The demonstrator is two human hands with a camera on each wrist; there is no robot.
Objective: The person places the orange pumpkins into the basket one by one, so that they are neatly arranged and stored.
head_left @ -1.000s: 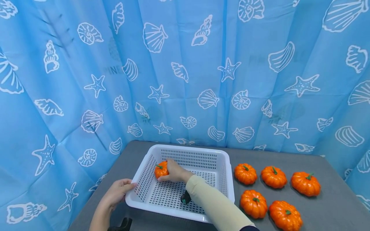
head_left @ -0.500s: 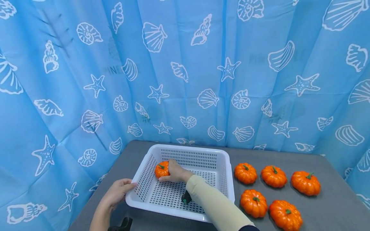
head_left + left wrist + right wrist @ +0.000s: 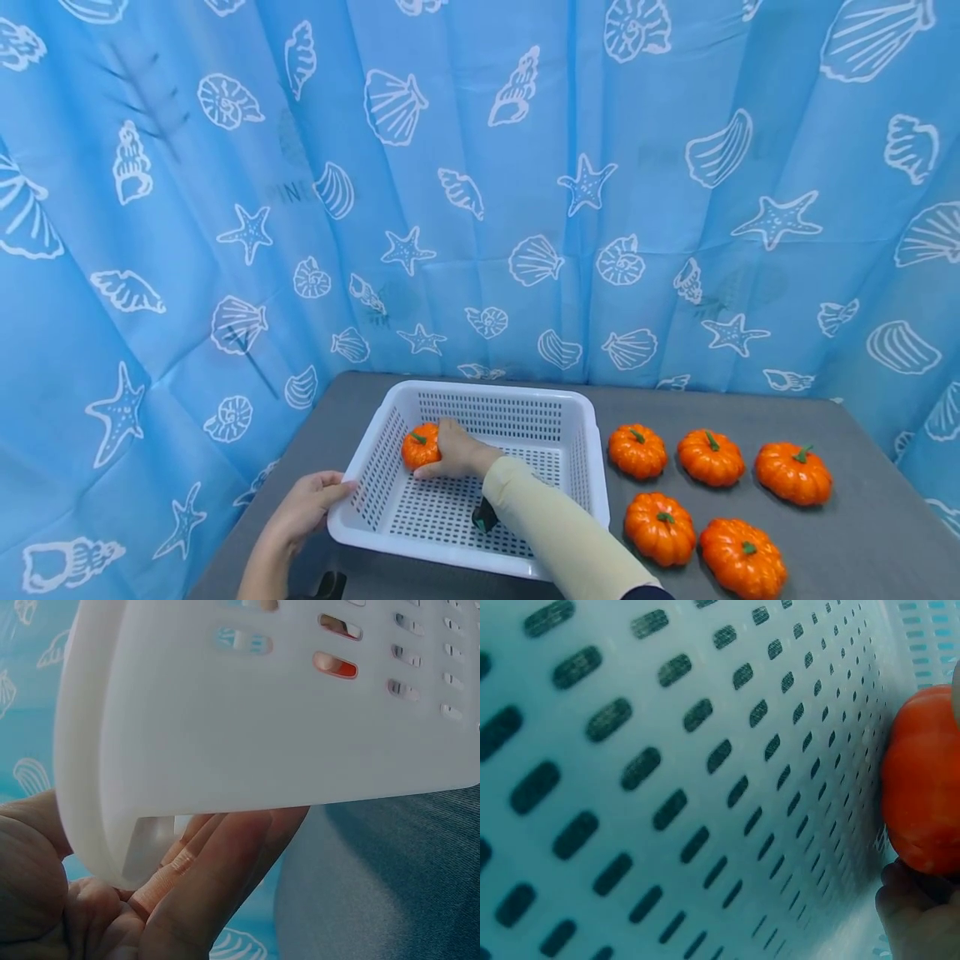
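A white plastic basket [image 3: 487,388] with slotted walls and floor stands on the grey table. My left hand [image 3: 306,503] grips its left rim, thumb over the edge. The left wrist view shows the fingers [image 3: 214,877] under the basket's corner. Inside the basket, near its left wall, my right hand [image 3: 459,452] holds an orange pumpkin [image 3: 420,447] with a green stem. In the right wrist view this pumpkin [image 3: 922,780] is at the right edge, low against the slotted floor, with part of the hand cut off by the frame.
Several more orange pumpkins, among them a near one [image 3: 742,557] and a far right one [image 3: 793,475], lie on the grey table [image 3: 862,542] to the right of the basket. A blue curtain [image 3: 480,208] with white shell prints hangs behind and at the left.
The head view has shifted slightly. Both hands keep their grips, and the pumpkin stays at about the same spot in the basket.
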